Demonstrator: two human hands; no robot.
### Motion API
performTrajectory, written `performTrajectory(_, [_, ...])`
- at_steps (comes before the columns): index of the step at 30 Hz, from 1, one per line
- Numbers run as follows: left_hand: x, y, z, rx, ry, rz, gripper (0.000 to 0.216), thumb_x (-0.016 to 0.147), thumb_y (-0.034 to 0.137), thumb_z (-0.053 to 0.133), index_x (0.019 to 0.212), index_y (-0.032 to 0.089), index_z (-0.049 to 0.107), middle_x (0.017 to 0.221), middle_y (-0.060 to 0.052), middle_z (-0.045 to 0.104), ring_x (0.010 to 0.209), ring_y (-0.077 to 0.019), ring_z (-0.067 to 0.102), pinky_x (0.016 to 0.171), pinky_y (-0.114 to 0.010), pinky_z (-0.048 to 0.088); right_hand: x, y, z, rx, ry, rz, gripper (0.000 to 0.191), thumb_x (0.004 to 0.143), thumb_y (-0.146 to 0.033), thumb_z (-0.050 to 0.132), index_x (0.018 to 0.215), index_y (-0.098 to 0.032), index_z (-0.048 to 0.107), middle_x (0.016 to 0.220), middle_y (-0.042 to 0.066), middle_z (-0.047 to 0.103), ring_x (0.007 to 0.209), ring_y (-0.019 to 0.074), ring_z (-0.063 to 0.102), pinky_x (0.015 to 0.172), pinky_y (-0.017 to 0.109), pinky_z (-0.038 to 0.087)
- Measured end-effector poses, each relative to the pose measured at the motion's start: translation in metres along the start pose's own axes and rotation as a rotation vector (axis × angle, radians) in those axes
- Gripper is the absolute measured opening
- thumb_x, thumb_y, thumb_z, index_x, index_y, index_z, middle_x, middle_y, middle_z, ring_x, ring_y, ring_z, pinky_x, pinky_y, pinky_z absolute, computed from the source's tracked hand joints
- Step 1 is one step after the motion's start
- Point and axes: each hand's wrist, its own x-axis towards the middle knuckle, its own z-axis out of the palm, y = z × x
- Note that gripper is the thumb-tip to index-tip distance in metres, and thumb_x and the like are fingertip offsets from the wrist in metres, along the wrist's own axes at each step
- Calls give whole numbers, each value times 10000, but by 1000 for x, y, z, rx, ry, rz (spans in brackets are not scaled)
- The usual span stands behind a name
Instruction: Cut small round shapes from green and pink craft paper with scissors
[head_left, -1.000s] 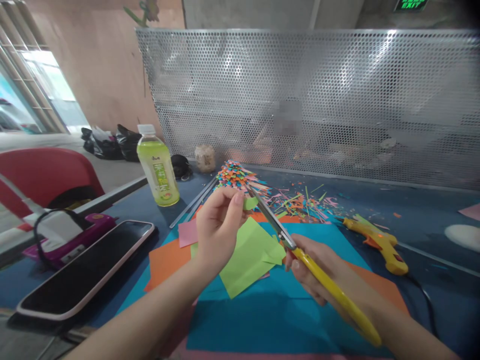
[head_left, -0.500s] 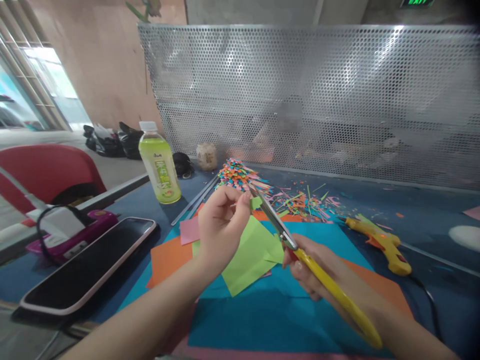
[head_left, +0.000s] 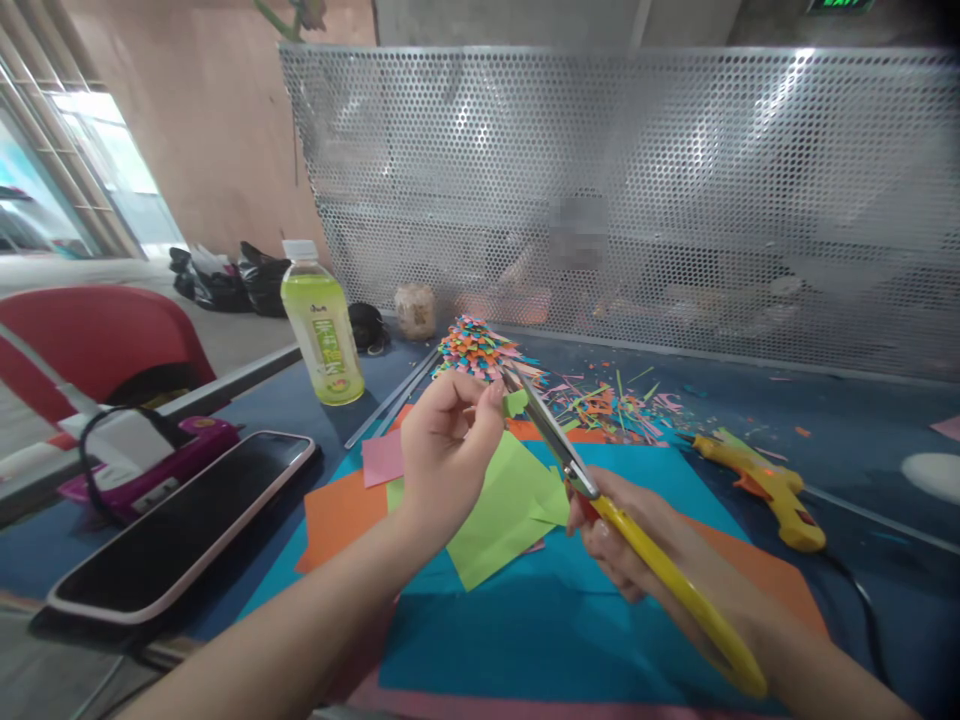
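The left hand (head_left: 448,455) is raised above the paper stack, with thumb and forefinger pinched together on a small green paper piece (head_left: 514,404), which projects toward the right from the fingertips. The right hand (head_left: 654,512) is wrapped around the yellow-handled scissors (head_left: 556,440), blades directed up and to the left; the upper part of the blades lies alongside the free end of the piece. Whether blade and paper are in contact cannot be determined from this view. Below the hands, larger green sheets (head_left: 491,520) overlie a blue sheet (head_left: 540,640), with an orange sheet (head_left: 345,520) and a pink sheet (head_left: 381,460) to the left. Beyond the left hand stands a cone of multicoloured paper strips (head_left: 480,345); loose paper scraps (head_left: 619,408) are spread to its right. A yellow glue gun (head_left: 772,490) lies on the table (head_left: 847,440) at the right. At the left are an upright bottle (head_left: 326,350) of green liquid and, nearer the viewer, a phone (head_left: 187,530), screen dark
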Motion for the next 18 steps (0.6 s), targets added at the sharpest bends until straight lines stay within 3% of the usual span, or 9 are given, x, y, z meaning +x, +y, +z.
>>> performTrajectory(10, [-2, -2, -1, 11, -57, 80, 259, 829, 213, 535, 590, 167, 445, 578, 32, 464, 482, -54, 428, 422, -181, 360, 1, 2, 0, -6, 30, -7, 425, 804, -614, 450, 827, -192, 408, 606, -74, 331, 443, 49, 269, 386, 188, 281])
performTrajectory(18, [-7, 2, -2, -1, -240, 71, 150, 832, 188, 514, 683, 173, 495, 613, 26, 474, 517, -65, 461, 445, -181, 394, 0, -2, 3, 38, 57, -17, 377, 788, -580, 508, 757, -224, 390, 636, -52, 370, 467, 73, 304, 406, 216, 286])
